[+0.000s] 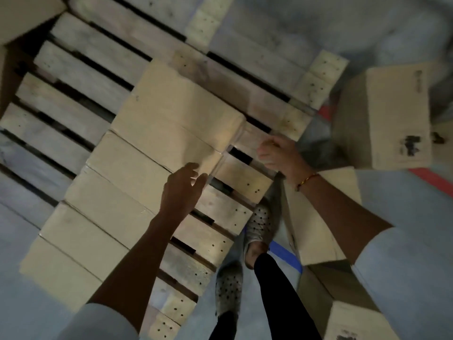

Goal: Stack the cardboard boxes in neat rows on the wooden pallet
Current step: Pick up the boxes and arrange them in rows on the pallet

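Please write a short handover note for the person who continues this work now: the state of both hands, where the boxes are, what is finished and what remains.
Left hand: open, empty, over the near end of the row of flat tan cardboard boxes.
Right hand: fingers curled, holding nothing visible, above the edge of the pale wooden slatted pallet.
Done: one row of boxes lies side by side on the pallet.
Left: most slats are bare. More boxes wait on the floor: a printed cardboard box to the right, and others by the feet.
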`<control>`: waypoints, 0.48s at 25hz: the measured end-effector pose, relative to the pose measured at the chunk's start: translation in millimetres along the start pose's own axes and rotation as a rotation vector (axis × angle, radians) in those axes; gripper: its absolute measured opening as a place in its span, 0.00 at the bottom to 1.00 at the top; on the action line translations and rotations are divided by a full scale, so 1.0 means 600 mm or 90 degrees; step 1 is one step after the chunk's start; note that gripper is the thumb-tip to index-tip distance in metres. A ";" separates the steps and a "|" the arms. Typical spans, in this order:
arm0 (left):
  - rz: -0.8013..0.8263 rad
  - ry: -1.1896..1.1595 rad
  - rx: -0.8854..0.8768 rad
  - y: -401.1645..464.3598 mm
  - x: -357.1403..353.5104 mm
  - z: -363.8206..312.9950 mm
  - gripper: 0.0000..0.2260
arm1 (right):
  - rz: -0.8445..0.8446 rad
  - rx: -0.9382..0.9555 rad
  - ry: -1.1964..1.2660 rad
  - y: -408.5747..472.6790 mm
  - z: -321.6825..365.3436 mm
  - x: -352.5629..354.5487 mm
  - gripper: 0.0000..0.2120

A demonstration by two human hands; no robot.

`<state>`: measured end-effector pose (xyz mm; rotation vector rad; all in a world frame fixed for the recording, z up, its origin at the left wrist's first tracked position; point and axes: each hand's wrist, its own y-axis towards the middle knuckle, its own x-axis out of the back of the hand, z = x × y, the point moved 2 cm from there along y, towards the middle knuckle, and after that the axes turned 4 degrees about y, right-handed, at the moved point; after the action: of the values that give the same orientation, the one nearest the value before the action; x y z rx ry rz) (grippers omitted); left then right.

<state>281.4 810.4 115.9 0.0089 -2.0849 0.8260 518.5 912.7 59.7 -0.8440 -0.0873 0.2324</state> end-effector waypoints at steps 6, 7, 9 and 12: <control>0.092 -0.080 -0.248 -0.134 0.001 -0.131 0.11 | -0.135 0.057 0.074 -0.253 -0.078 0.072 0.05; 0.121 -0.087 -0.260 -0.161 -0.011 -0.147 0.11 | -0.167 0.058 0.095 -0.299 -0.102 0.088 0.05; 0.165 -0.034 -0.289 -0.204 -0.043 -0.169 0.11 | -0.211 0.064 0.125 -0.369 -0.161 0.116 0.05; 0.241 0.021 -0.350 -0.246 -0.129 -0.185 0.09 | -0.283 0.038 0.146 -0.462 -0.262 0.165 0.05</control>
<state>453.6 735.5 186.0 -0.7066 -2.2501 0.4324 687.6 644.1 161.5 -0.7654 -0.0512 -0.2774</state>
